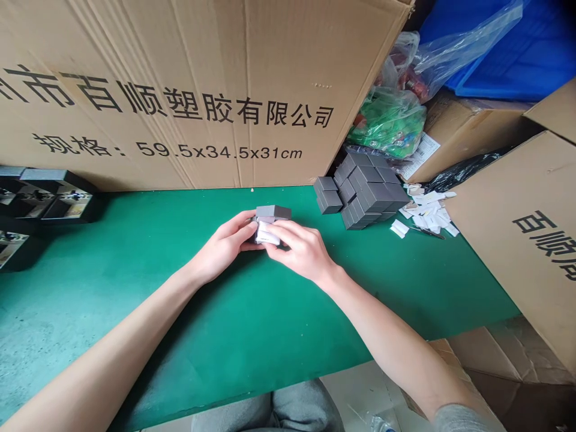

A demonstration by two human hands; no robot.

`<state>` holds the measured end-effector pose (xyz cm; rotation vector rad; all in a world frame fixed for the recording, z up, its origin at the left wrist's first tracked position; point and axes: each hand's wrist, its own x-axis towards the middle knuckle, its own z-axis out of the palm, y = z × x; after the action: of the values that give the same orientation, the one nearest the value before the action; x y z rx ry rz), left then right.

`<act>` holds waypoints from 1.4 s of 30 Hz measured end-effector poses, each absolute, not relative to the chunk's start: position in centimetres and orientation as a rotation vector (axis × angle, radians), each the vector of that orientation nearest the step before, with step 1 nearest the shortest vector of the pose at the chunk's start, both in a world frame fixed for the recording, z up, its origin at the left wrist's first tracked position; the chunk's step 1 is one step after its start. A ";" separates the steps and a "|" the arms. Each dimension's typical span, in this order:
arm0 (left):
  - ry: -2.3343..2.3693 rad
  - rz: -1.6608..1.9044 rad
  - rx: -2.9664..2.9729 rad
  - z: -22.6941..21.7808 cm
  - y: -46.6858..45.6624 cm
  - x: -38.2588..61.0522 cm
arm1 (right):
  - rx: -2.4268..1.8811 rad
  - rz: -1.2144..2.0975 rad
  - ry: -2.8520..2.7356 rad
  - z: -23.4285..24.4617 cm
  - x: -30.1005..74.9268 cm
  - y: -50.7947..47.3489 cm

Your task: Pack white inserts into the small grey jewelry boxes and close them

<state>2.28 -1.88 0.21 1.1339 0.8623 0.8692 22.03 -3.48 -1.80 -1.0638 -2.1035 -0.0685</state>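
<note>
Both my hands meet over the green work mat (252, 318). My left hand (222, 246) grips a small grey box (272, 212) from the left side. My right hand (299, 249) holds the same box from the right, its fingers pressing on a white paper strip (267, 235) against the box's front. The hands hide most of the box's lower part. A loose pile of similar grey boxes (362, 192) stands to the right of my hands, apart from them. Scattered white paper strips (427, 210) lie beyond that pile.
A large printed cardboard carton (171, 102) stands along the far edge of the mat. Another carton (522, 240) leans in at the right. Black compartmented trays (40, 198) sit at the left. Plastic bags (389, 120) and a blue crate (499, 48) lie behind.
</note>
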 end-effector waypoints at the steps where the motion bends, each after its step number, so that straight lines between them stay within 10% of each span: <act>1: 0.860 0.869 1.129 0.2 -1.9 2.3 | -1.070 -0.066 -2.101 -1.8 22.0 -3.5; 42: 0.902 0.800 1.330 0.6 -1.8 1.5 | -1.050 0.036 -1.923 -1.5 21.7 -3.9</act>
<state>1.50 -1.82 0.61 1.3301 0.9020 0.8004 21.66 -3.94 -1.47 -1.0502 -1.9232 0.0356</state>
